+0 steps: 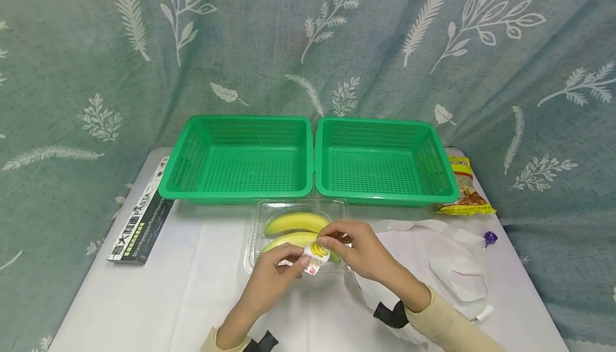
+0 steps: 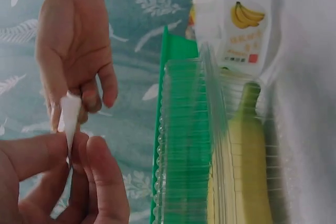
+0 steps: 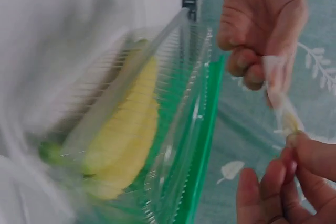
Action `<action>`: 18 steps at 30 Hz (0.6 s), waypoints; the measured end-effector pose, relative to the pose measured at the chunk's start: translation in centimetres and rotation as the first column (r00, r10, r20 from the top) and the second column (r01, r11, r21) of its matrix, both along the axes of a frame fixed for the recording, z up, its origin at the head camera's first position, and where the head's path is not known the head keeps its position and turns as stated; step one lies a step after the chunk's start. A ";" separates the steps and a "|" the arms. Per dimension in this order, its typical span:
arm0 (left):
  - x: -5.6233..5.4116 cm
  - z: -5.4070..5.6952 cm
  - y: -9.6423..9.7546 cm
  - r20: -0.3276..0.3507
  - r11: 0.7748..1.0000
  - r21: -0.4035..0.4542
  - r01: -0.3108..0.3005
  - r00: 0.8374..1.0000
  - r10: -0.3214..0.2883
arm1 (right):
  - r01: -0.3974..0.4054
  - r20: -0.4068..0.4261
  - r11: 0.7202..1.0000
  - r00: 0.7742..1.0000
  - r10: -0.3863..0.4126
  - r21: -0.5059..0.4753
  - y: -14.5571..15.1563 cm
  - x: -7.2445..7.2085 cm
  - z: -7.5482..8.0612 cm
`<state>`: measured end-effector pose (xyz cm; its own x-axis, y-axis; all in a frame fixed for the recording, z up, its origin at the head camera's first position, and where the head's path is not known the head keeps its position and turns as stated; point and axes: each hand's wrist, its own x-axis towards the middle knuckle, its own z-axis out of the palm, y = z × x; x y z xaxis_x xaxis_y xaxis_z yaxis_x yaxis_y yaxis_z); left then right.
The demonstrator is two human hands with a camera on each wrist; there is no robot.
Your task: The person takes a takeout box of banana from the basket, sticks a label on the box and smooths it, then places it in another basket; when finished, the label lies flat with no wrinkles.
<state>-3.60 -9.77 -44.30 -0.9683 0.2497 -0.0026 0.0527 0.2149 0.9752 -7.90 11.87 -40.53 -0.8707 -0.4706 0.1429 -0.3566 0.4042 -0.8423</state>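
A small white banana sticker (image 1: pixel 313 265) with a banana picture is held between both hands, over a clear plastic box (image 1: pixel 249 250). My left hand (image 1: pixel 270 280) pinches its lower left part between thumb and fingers. At its upper right edge, the right hand (image 1: pixel 358 247) pinches it with thumb and fingertip. In the right wrist view the sticker (image 3: pixel 282 100) stretches between the two hands, slightly blurred. Yellow bananas (image 1: pixel 294 223) with greenish ends lie inside the box, partly covered by the hands.
Two green baskets (image 1: pixel 236 197) (image 1: pixel 385 197) stand side by side behind the box. A pasta box (image 1: pixel 141 218) lies at left, a yellow snack bag (image 1: pixel 464 189) at right. White label strip (image 1: pixel 462 277) curls over the right side, near a purple-wrapped candy (image 1: pixel 490 238).
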 end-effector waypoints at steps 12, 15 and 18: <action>-1.0 -0.7 0.5 -0.085 0.967 -0.102 -0.233 0.971 0.225 | 0.006 0.054 0.998 0.998 -0.009 0.064 -2.0 -2.9 -0.2; -1.4 -0.8 0.7 -0.173 0.949 -0.161 -0.273 0.954 0.245 | 0.000 0.034 0.996 0.999 -0.003 0.089 -2.3 -3.5 -0.4; -1.9 -0.8 0.8 -0.216 0.932 -0.203 -0.299 0.942 0.256 | 0.012 0.044 0.994 0.999 -0.017 0.105 -2.5 -4.2 -0.5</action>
